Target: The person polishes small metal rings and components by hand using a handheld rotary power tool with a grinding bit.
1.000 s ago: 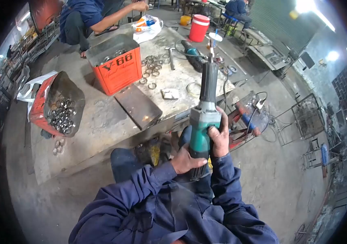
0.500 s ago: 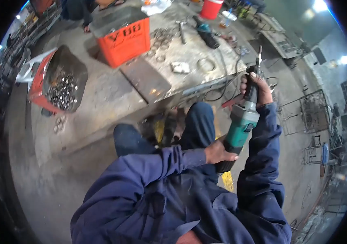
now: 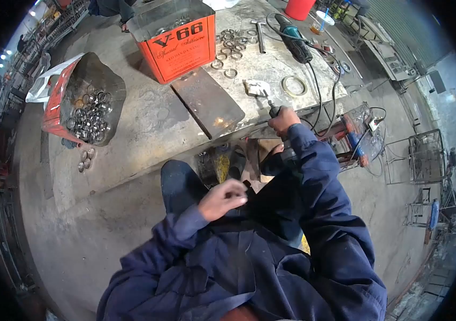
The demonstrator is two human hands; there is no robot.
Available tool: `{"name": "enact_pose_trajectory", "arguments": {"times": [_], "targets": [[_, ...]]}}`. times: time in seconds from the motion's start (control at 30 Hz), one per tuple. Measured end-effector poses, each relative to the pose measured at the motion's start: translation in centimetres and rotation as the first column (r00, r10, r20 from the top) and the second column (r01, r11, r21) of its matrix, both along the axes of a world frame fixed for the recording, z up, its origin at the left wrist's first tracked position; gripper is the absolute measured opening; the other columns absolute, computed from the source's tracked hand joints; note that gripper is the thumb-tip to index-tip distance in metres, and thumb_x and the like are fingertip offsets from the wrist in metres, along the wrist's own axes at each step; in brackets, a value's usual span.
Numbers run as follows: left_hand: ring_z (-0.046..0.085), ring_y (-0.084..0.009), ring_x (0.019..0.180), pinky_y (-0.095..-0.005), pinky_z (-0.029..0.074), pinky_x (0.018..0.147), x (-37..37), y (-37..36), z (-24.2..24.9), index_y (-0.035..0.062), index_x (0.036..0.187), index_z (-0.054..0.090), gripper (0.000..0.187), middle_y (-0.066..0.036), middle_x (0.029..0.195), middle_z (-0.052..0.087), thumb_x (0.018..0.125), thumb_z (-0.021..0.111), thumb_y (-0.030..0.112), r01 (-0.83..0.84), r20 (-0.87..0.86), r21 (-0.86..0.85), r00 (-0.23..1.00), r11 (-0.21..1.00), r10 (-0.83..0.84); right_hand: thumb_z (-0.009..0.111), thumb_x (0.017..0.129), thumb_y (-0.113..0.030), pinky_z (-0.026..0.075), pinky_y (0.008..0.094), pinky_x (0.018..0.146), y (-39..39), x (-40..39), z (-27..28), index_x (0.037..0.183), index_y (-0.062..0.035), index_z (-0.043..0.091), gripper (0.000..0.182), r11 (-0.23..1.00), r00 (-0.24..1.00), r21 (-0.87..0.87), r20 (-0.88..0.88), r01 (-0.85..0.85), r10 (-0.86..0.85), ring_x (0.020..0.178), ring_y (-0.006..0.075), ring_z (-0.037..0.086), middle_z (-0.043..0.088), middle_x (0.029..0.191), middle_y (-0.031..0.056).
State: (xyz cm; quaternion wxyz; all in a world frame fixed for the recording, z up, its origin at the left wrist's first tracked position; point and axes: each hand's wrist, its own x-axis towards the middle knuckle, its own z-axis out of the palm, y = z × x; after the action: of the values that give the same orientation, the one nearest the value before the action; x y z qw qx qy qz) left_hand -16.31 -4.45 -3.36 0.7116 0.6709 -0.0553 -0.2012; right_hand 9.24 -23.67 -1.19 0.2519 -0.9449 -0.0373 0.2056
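My right hand (image 3: 283, 121) is wrapped round the black nose of a die grinder (image 3: 275, 111), whose bit points up toward the table edge. The grinder's body is mostly hidden behind my right sleeve. Right by the bit's tip lies a small whitish block (image 3: 257, 87) on the worktable (image 3: 150, 120). My left hand (image 3: 223, 199) hovers over my lap with fingers loosely curled and apart, nothing visible in it. To the right of the block rests a large metal ring (image 3: 294, 85).
An orange tin (image 3: 182, 53) and a tipped one (image 3: 57, 115) hold metal rings. Several loose rings (image 3: 230, 51) lie beside a T-handle wrench (image 3: 260, 37). A second corded power tool (image 3: 294, 40) sits further back. A flat metal plate (image 3: 209, 101) lies near the edge; cables hang at right.
My left hand has let go of the grinder's body and moved left over my lap. My right hand has brought the grinder left and lower, its bit now by the whitish block.
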Motion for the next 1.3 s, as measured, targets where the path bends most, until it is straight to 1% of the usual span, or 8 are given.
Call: {"name": "enact_pose_trajectory", "arguments": {"times": [0.3,0.6,0.73,0.93,1.0,1.07,1.17,1.3], "targets": [[0.061,-0.0195,0.083,-0.0336,0.050,0.074,-6.3,5.4,-1.0,0.0048,0.102,0.051,0.018,-0.009,0.094,0.059,0.089,0.056,0.017,-0.566,-0.425,-0.306,0.800,0.765,0.423,0.064,0.066,-0.028,0.049,0.0392,0.084,1.9,1.2,-1.3,0.093,0.0042,0.066,0.042,0.981,1.000,-0.192,0.011,-0.018,0.020,0.097,0.0358,0.061,0.063,0.098,0.0263],[0.061,-0.0191,0.084,-0.0318,0.051,0.075,-6.5,5.7,-1.3,0.0033,0.107,0.052,0.019,-0.009,0.095,0.060,0.092,0.053,0.015,-0.555,-0.408,-0.252,0.804,0.793,0.433,0.065,0.073,-0.048,0.050,0.0407,0.079,1.2,1.4,-0.7,0.100,0.0024,0.065,0.057,0.946,0.994,-0.305,-0.042,-0.107,0.099,0.096,0.0358,0.062,0.064,0.100,0.0239],[0.059,-0.0119,0.070,-0.0256,0.049,0.063,-5.0,8.7,0.1,0.0033,0.098,0.055,0.015,-0.005,0.083,0.061,0.088,0.060,0.013,-0.585,-0.141,-0.150,0.810,0.797,0.569,0.062,0.070,-0.019,0.049,0.0358,0.055,-0.8,0.7,-0.4,0.089,0.0033,0.058,0.029,0.990,0.977,0.014,0.163,-0.139,0.135,0.062,0.0222,0.062,0.063,0.072,0.0148],[0.053,-0.0095,0.061,-0.0254,0.043,0.056,0.7,20.1,0.5,0.0061,0.090,0.057,0.013,-0.001,0.072,0.057,0.084,0.061,0.017,-0.892,0.197,0.078,0.452,0.446,0.870,0.057,0.070,-0.009,0.045,0.0325,0.054,0.3,-6.1,3.5,0.085,0.0009,0.050,0.020,0.961,0.986,0.228,0.082,-0.159,0.144,0.056,0.0192,0.053,0.051,0.062,0.0097],[0.063,-0.0270,0.072,-0.0371,0.048,0.063,3.3,24.4,-1.2,0.0042,0.093,0.057,0.021,-0.013,0.082,0.064,0.077,0.063,0.017,-0.914,0.694,0.404,0.337,0.043,0.637,0.058,0.068,-0.004,0.044,0.0318,0.060,0.2,-7.7,3.5,0.086,0.0005,0.050,0.020,0.948,0.934,0.142,0.266,-0.284,0.240,0.062,0.0203,0.051,0.051,0.067,0.0117],[0.064,-0.0308,0.077,-0.0410,0.050,0.065,5.7,26.3,0.1,0.0059,0.094,0.058,0.017,-0.015,0.086,0.064,0.081,0.056,0.017,-0.675,0.675,0.712,0.581,-0.194,0.454,0.059,0.069,-0.005,0.044,0.0319,0.060,0.2,-8.7,3.4,0.085,0.0007,0.050,0.019,0.949,0.944,0.180,0.257,-0.258,0.207,0.062,0.0211,0.051,0.052,0.067,0.0121],[0.065,-0.0327,0.081,-0.0454,0.051,0.068,9.6,30.6,-0.6,0.0062,0.096,0.060,0.019,-0.016,0.090,0.064,0.083,0.049,0.015,-0.587,0.697,0.715,0.641,-0.380,0.320,0.064,0.070,-0.007,0.045,0.0321,0.061,0.3,-9.1,3.5,0.086,0.0012,0.051,0.022,0.941,0.960,0.241,0.206,-0.240,0.192,0.062,0.0227,0.053,0.056,0.068,0.0134],[0.063,-0.0361,0.086,-0.0481,0.050,0.070,11.3,35.7,-0.9,0.0087,0.100,0.061,0.024,-0.016,0.099,0.062,0.086,0.044,0.019,-0.366,0.527,0.827,0.771,-0.427,0.358,0.068,0.071,-0.012,0.046,0.0340,0.063,0.2,-9.4,3.2,0.092,0.0007,0.054,0.028,0.967,0.951,0.118,0.240,-0.227,0.194,0.064,0.0231,0.058,0.059,0.071,0.0148]]}}
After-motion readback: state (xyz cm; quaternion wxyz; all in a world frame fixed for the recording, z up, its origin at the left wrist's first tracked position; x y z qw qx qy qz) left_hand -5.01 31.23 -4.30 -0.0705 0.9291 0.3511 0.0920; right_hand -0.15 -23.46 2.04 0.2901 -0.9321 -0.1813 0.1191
